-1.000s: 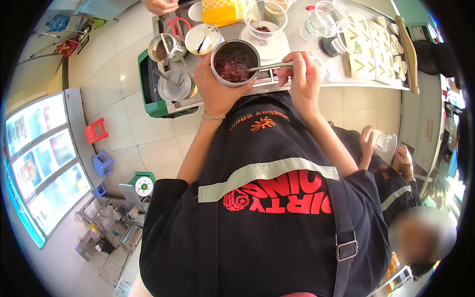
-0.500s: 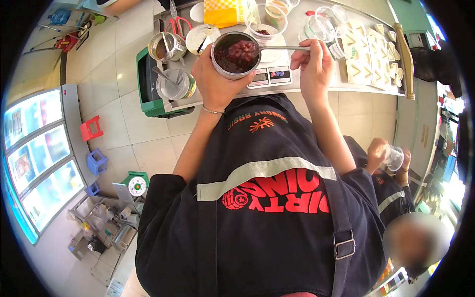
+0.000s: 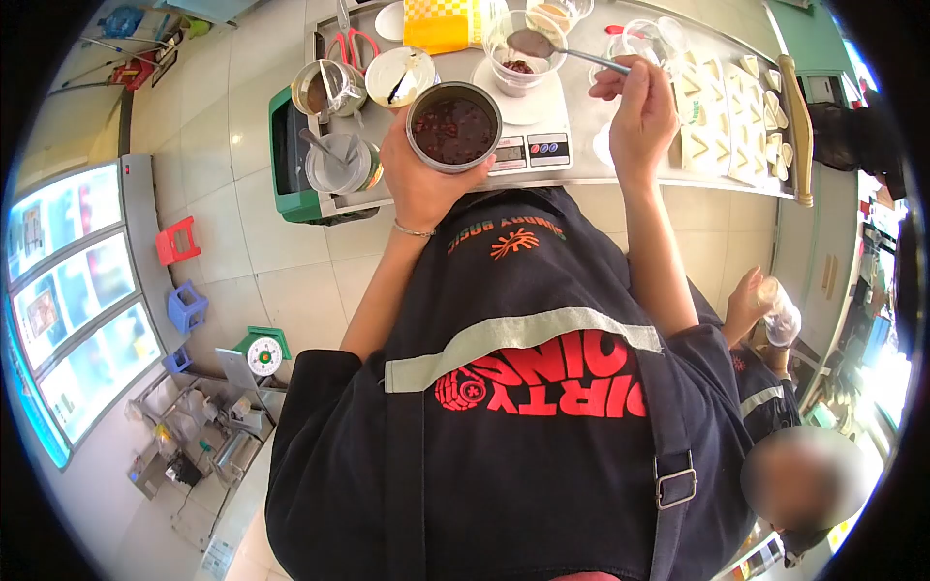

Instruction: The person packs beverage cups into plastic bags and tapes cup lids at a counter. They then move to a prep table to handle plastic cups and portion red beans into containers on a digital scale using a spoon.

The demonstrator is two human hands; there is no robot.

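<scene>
Left hand [image 3: 418, 182] clasped round tin [image 3: 453, 168], probably of beans [image 3: 451, 131], right hand [image 3: 640, 114] clamped on spoon [image 3: 535, 43] over clear cup [image 3: 498, 62]

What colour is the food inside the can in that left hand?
Dark reddish-brown. The food in the can shows best in the head view.

Place: I watch a food shop's prep area remotely.
Metal table [image 3: 593, 116]: digital scale [image 3: 536, 151], opened cans [image 3: 455, 168], clear cups [image 3: 518, 87].
Background: dial scale [image 3: 264, 356], plastic stools [image 3: 177, 241], glowing panels [image 3: 70, 218].
Work clothes: black printed apron [image 3: 533, 470].
</scene>
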